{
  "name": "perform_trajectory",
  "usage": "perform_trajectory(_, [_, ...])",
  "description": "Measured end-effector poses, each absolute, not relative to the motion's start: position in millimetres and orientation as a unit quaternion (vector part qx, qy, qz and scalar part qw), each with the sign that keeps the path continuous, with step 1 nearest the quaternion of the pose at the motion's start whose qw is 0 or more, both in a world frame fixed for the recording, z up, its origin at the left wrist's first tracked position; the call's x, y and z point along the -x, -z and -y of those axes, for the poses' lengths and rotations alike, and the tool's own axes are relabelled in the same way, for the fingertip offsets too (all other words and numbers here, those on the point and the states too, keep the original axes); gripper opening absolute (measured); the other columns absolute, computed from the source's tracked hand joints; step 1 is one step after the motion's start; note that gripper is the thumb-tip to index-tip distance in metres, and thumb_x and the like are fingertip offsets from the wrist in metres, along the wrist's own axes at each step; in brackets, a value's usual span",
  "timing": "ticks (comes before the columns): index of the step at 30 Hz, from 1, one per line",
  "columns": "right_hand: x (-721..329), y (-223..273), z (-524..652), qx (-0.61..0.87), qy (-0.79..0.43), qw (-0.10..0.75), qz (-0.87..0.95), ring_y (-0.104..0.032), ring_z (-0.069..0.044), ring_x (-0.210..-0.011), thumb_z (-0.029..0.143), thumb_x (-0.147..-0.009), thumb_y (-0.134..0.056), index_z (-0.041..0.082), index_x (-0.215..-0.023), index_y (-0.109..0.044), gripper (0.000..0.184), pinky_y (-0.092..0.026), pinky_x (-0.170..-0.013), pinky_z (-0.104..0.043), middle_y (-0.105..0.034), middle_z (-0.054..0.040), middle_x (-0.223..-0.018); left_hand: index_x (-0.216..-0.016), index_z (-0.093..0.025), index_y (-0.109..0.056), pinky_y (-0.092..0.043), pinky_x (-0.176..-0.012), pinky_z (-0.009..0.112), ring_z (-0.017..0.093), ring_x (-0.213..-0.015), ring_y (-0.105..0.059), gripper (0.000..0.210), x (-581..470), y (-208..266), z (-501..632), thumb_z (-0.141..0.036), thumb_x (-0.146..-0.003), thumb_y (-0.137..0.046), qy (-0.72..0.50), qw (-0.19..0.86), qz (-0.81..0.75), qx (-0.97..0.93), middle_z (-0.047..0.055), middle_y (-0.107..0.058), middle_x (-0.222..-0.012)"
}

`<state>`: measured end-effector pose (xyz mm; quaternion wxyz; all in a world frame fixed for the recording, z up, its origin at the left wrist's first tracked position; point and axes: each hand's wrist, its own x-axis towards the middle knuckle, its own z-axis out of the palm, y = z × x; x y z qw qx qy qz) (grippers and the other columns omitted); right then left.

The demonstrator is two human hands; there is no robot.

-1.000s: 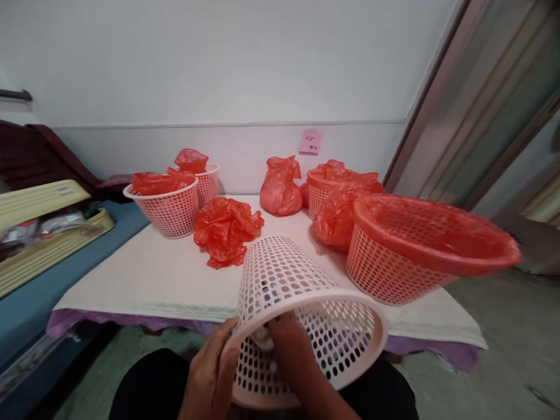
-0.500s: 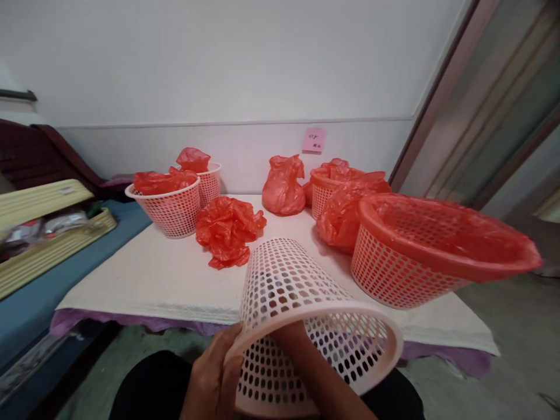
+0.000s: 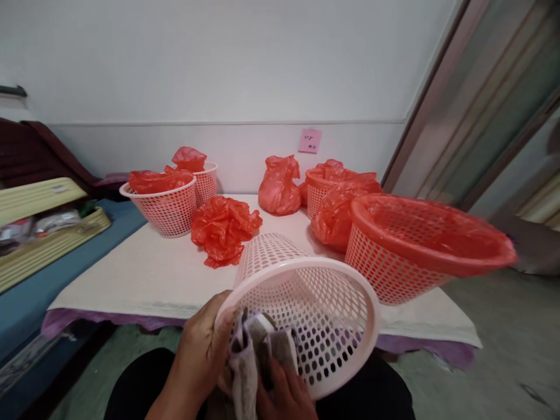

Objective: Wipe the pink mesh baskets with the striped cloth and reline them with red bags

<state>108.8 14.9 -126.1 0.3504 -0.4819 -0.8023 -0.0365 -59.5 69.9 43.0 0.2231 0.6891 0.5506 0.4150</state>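
A pale pink plastic mesh basket (image 3: 321, 294) is tipped on its side, its round mouth turned toward me. My left hand (image 3: 199, 341) is closed on the left part of its rim. At the mouth's lower left, my right hand (image 3: 286, 394) holds a bunched grey-brown cloth (image 3: 245, 364) with purplish edging against the basket's inner wall. The cloth's lower part hangs out of the frame. Just beyond the basket lies a crumpled red plastic bag (image 3: 225, 227). On the right, a larger pink basket (image 3: 389, 274) has a red bag (image 3: 437, 256) folded over its rim.
Two more pink baskets (image 3: 168, 213) with red bags stand at the left of the white-covered table (image 3: 131, 280). Further red bags (image 3: 280, 189) and another lined basket (image 3: 315, 195) are near the wall. A pink note (image 3: 310, 141) is stuck there.
My right hand, earlier inside the basket with its forearm across the mouth, has drawn back to the rim and now shows the cloth. The basket's mouth has turned more toward me.
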Motion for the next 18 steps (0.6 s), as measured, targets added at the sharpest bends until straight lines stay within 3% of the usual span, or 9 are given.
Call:
perform_trajectory(3, [-96.4,130.1,-35.6,0.501,0.081,0.357,0.784,-0.067,-0.031,-0.083,0.027,-0.084,-0.061,0.029,-0.106,-0.07,0.024,-0.058,-0.068,-0.047,-0.07,-0.0126,-0.105,-0.118,-0.02,-0.062,-0.049,-0.087,0.032,0.023,-0.103,-0.063,0.043,52.7,-49.1,-73.3,-0.05,-0.093,-0.044,-0.408,0.223,-0.554,-0.69,0.008,-0.068,-0.115])
perform_trajectory(6, [-82.8,125.9,-46.4,0.465,0.065,0.42,0.777,-0.066,-0.028,-0.076,0.025,-0.083,-0.06,0.024,-0.099,-0.072,0.02,-0.058,-0.065,-0.044,-0.071,-0.0114,-0.088,-0.118,-0.021,-0.061,-0.048,-0.092,0.035,0.023,-0.108,-0.063,0.043,50.0,-41.0,-71.2,-0.051,-0.09,-0.049,-0.42,0.206,-0.566,-0.678,0.008,-0.068,-0.117])
perform_trajectory(11, [-68.1,93.4,-46.0,0.437,-0.078,0.424,0.789,-0.065,-0.028,-0.1,0.028,-0.087,-0.054,0.026,-0.138,-0.05,0.051,-0.058,-0.08,-0.038,-0.065,-0.0123,-0.12,-0.129,-0.026,-0.054,-0.051,-0.094,0.034,0.022,-0.115,-0.062,0.046,52.9,4.0,-47.7,-0.05,-0.089,-0.051,-0.438,0.239,-0.608,-0.617,0.005,-0.066,-0.127])
perform_trajectory(14, [-60.5,79.7,-45.9,0.42,-0.194,0.384,0.799,-0.063,-0.025,-0.108,0.026,-0.086,-0.054,0.029,-0.139,-0.048,0.053,-0.057,-0.083,-0.032,-0.064,-0.0084,-0.122,-0.126,-0.026,-0.058,-0.052,-0.092,0.031,0.022,-0.117,-0.061,0.045,63.4,23.5,-36.7,-0.051,-0.09,-0.049,-0.466,0.236,-0.633,-0.572,0.003,-0.067,-0.126])
perform_trajectory(18, [-65.4,77.0,-54.7,0.396,-0.215,0.326,0.831,-0.06,-0.026,-0.111,0.022,-0.084,-0.06,0.027,-0.126,-0.06,0.042,-0.052,-0.089,-0.034,-0.066,-0.007,-0.117,-0.115,-0.023,-0.068,-0.056,-0.083,0.028,0.023,-0.1,-0.069,0.047,82.9,18.7,-38.9,-0.057,-0.085,-0.052,-0.506,0.192,-0.665,-0.516,0.003,-0.074,-0.111])
